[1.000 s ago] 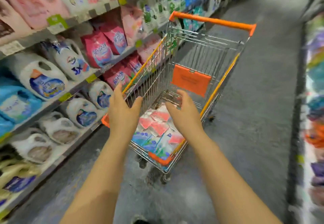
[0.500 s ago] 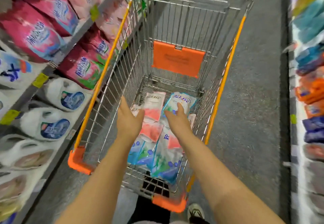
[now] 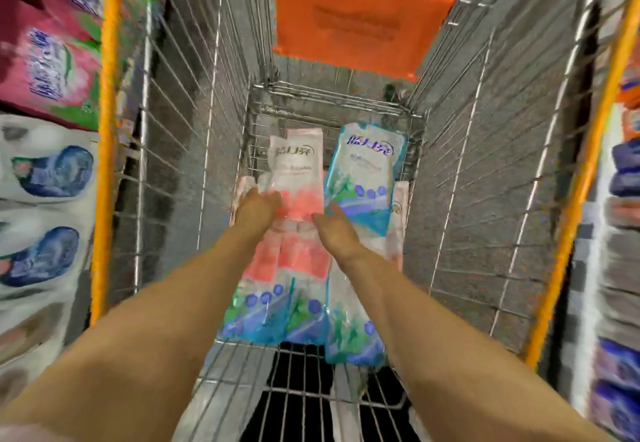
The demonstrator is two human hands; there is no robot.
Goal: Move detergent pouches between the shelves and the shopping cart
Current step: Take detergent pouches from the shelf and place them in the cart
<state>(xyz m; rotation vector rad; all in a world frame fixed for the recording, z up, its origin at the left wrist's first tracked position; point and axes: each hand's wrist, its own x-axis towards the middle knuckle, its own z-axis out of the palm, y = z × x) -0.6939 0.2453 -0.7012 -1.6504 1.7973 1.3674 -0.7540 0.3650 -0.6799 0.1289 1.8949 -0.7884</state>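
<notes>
Centrally, a wire shopping cart (image 3: 214,95) with orange top rails (image 3: 107,130) stands in a store aisle, and both of the person's bare arms reach down into its basket. Several detergent pouches lie flat on the cart floor. A pink pouch (image 3: 298,164) and a blue-green pouch (image 3: 367,168) lie side by side toward the far end of the cart, overlapping other pouches. More blue-green pouches (image 3: 273,310) lie at the near end. The left hand (image 3: 256,214) rests on the left edge of the pink pouch, fingers extended and gripping nothing. The right hand (image 3: 337,233) lies at the lower left corner of the blue-green pouch, fingers loosely straight, with no grip visible, though motion blur softens the fingertips. An orange flap (image 3: 360,15) hangs on the far end wall of the cart, above the pouches. Beyond the cart's left wall, shelves carry pink bags (image 3: 45,71) above white bottles with blue labels (image 3: 48,171). Beyond the right wall, a second shelf (image 3: 623,199) holds packages too blurred to identify.
</notes>
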